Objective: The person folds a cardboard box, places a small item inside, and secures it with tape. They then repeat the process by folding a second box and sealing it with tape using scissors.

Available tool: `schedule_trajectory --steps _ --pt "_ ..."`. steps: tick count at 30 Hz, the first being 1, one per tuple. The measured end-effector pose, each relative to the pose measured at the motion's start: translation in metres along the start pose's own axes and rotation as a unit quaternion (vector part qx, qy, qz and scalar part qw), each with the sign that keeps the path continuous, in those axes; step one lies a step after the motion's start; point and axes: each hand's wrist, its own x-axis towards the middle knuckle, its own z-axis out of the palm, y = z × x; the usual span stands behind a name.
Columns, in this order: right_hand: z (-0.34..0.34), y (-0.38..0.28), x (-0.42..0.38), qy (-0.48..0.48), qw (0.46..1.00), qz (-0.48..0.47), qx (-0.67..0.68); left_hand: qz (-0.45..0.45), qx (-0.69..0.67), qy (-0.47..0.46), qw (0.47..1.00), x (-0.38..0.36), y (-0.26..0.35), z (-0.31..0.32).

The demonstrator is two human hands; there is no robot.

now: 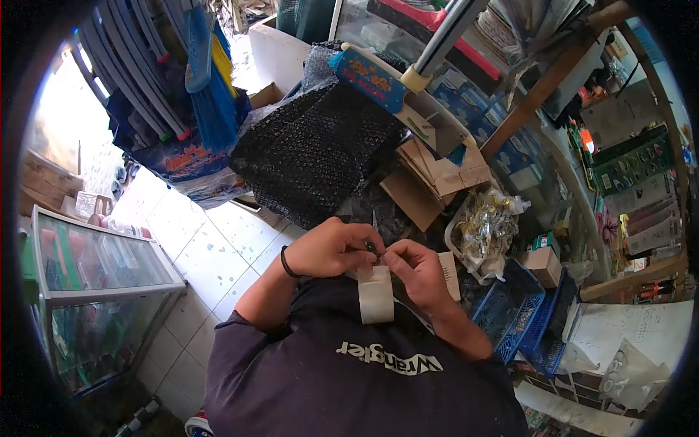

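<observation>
Both hands meet in front of the chest, fingertips almost touching. My left hand point(338, 249), with a black band at the wrist, is closed in a pinch on something small and dark that I cannot make out. My right hand point(416, 268) pinches at the same spot from the other side. Just below the fingers hangs a whitish roll of tape point(376, 297), against the dark shirt. A black bubble-wrapped bundle point(313, 146) lies beyond the hands.
Blue baskets point(510, 306) and a tray of crinkled clear plastic point(489, 226) are at the right. Cardboard pieces point(415, 197) lie ahead. A glass cabinet point(102, 291) stands on the left, near the tiled floor point(211, 247). Brooms point(207, 95) hang at the upper left.
</observation>
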Motion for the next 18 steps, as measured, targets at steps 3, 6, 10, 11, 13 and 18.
schedule_trajectory --steps 3,6,10,11,13,18 --pt "0.000 -0.004 -0.003 0.039 0.999 -0.005 0.018 -0.006 -0.012 -0.009 1.000 0.005 0.003 0.002" --pt "0.001 -0.001 -0.009 0.076 0.997 -0.026 0.007 0.014 0.001 -0.024 1.000 0.010 0.001 0.003" --pt "0.001 0.000 -0.015 0.112 0.992 -0.050 -0.035 0.021 -0.011 -0.048 0.999 0.017 -0.004 0.005" --pt "0.002 0.001 -0.016 0.119 0.991 -0.052 -0.040 0.017 -0.017 -0.055 0.998 0.018 -0.006 0.005" --pt "0.002 0.003 -0.017 0.132 0.988 -0.058 -0.047 0.010 -0.030 -0.066 0.997 0.019 -0.007 0.005" --pt "0.004 0.008 -0.018 0.152 0.981 -0.084 -0.088 0.057 -0.020 -0.082 0.995 0.021 -0.012 0.002"
